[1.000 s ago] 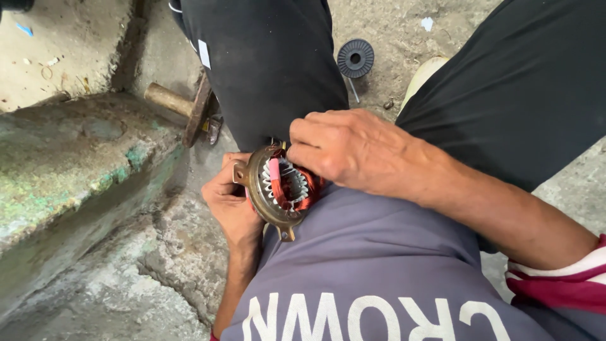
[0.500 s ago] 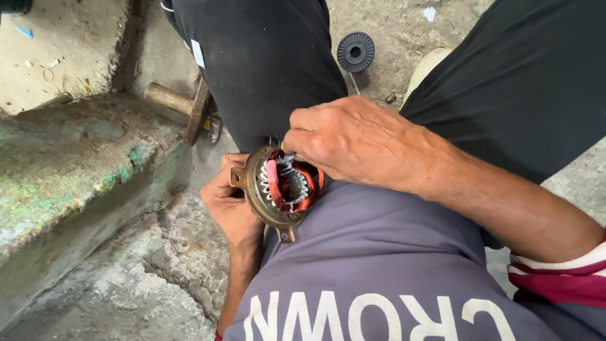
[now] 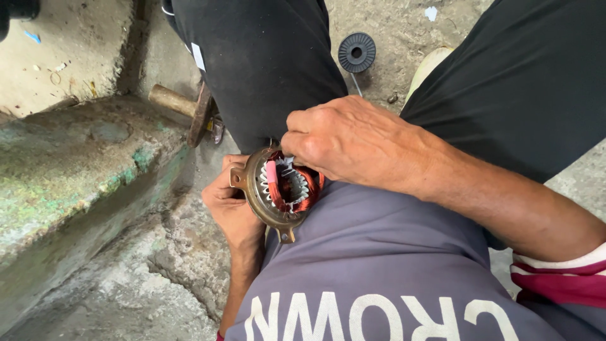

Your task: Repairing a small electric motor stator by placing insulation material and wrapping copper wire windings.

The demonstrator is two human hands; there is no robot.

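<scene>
Lying far left on the mossy concrete step (image 3: 69,164), a wooden-handled hammer (image 3: 189,110) is being left within reach. Nearer, the motor stator (image 3: 278,192) is being braced against the thigh by the left hand (image 3: 230,205), fingers clenched around its rim, so its red coil windings (image 3: 303,189) are being pinched and worked by the right hand (image 3: 353,142).

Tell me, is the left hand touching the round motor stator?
Touching. The head view shows the left hand cupping the motor stator from behind, against its rim.
</scene>
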